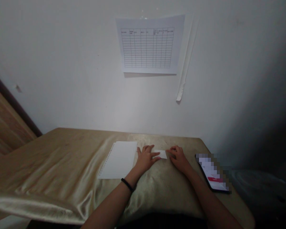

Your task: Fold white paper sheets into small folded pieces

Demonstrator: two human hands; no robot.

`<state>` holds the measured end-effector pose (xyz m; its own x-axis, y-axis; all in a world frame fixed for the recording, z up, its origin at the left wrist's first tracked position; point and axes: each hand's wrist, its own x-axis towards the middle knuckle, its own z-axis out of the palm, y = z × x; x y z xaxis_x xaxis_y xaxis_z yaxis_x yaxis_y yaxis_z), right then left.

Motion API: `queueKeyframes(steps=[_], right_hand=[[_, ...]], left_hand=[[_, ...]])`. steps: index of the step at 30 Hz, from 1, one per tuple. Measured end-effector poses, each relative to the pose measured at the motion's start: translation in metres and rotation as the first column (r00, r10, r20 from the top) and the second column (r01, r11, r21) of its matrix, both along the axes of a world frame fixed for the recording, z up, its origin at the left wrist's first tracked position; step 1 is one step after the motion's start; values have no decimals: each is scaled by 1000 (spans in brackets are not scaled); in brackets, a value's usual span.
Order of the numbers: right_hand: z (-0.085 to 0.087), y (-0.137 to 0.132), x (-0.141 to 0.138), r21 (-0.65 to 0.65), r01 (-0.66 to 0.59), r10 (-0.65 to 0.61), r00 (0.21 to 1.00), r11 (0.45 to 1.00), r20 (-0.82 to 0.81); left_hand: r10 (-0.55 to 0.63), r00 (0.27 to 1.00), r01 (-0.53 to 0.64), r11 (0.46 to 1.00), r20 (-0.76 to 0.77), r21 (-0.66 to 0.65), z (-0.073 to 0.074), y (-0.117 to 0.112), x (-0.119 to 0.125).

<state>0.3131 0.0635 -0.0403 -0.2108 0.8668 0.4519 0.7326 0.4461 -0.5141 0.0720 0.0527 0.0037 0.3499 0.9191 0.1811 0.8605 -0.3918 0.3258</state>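
A small folded piece of white paper (161,154) lies on a table covered in shiny beige cloth (62,159). My left hand (146,157) rests flat with spread fingers, its fingertips pressing the paper's left edge. My right hand (178,156) sits at the paper's right edge, fingers curled and pinching down on it. A black band circles my left wrist.
A white sheet with a perforated left edge (119,159) lies left of my hands. A phone with a lit screen (213,173) lies at the right, near the table's edge. A printed table sheet (149,44) hangs on the white wall; a wooden panel (4,124) stands far left.
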Motion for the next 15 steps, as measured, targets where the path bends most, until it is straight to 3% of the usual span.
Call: queueKeyframes(steps=[6, 11, 15], right_hand=[[2, -1, -2, 19, 23, -21, 996, 1000, -90], [1, 3, -2, 15, 22, -18, 978, 1000, -210], [1, 6, -2, -6, -43, 39, 959, 999, -280]], left_hand=[[13, 989, -13, 1000, 149, 1, 4, 0, 1], [8, 962, -9, 1000, 273, 3, -2, 7, 1], [62, 944, -73, 997, 323, 21, -7, 11, 1]])
